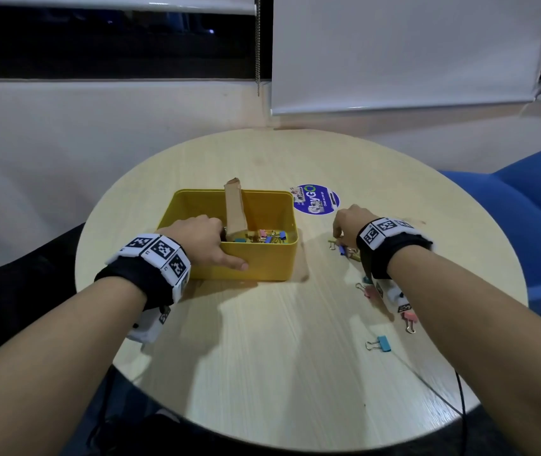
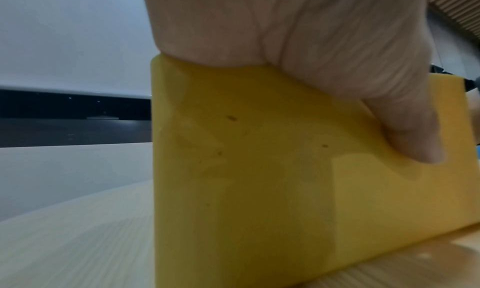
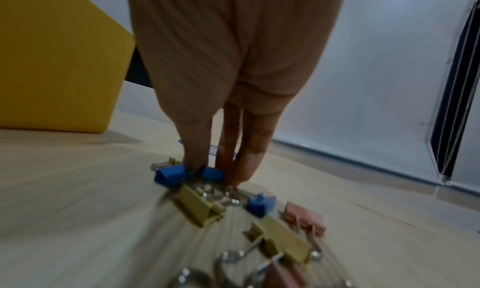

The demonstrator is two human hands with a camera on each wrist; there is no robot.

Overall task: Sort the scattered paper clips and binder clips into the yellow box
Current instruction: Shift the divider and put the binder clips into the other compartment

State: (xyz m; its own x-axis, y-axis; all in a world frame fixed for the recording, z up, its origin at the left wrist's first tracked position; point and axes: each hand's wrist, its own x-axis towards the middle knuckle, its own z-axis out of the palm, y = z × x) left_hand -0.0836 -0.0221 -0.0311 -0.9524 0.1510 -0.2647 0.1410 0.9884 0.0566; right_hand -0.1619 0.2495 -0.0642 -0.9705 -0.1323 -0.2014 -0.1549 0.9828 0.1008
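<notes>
The yellow box point(image 1: 262, 263) point(image 2: 259, 169) point(image 3: 57, 66) sits mid-table with several coloured binder clips point(image 1: 269, 236) in its right part, beside a cardboard divider point(image 1: 234, 212). My left hand point(image 1: 216, 248) point(image 2: 311, 46) grips the box's near left rim, thumb on the outer wall and fingers inside. To the right of the box, my right hand point(image 1: 340, 236) point(image 3: 213, 167) reaches down and pinches a small blue binder clip point(image 3: 211, 174) on the table. Another blue clip point(image 3: 166, 175), olive clips point(image 3: 200, 208) and a pink clip point(image 3: 306, 218) lie around it.
More clips lie nearer me on the right: a light blue one point(image 1: 381, 343) and pink ones point(image 1: 409, 319). A round blue sticker point(image 1: 316, 199) is on the table behind my right hand. A blue chair point(image 1: 526, 209) stands at the right and a black cable point(image 1: 460, 406) crosses the table's near edge.
</notes>
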